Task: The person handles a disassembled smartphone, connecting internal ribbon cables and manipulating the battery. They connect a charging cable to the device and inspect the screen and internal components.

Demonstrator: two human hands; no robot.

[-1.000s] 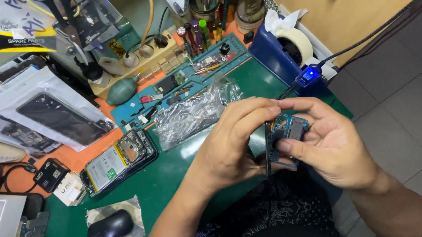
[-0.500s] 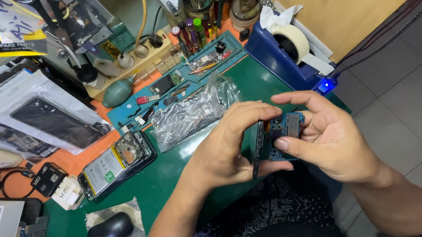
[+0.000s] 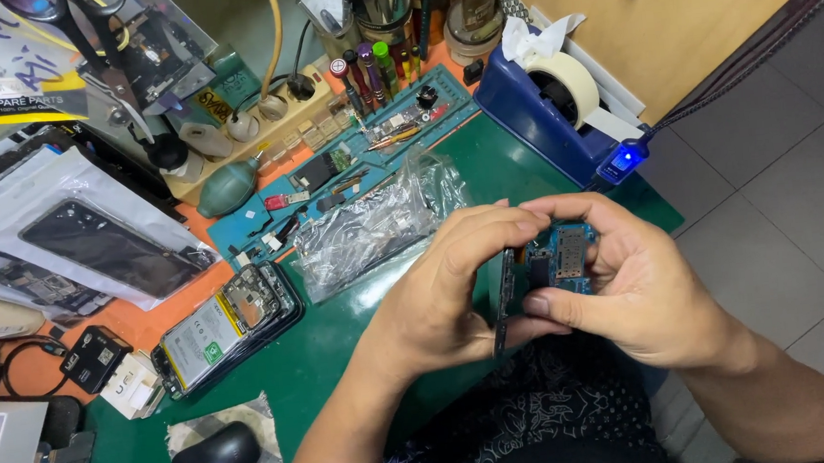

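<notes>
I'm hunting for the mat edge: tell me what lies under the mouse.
The mouse lies on a clear plastic bag, which lies on the green mat. Whatever the bag holds beneath the mouse is hidden.

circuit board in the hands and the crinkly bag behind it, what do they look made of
Circuit board: looks like rigid blue laminate, matt, carrying small silvery metal parts that catch the light; held between both hands' fingers.
Crinkly bag: seems thin clear plastic film, glossy, judging by its sharp creases, bright glints and the green mat showing through.
</notes>
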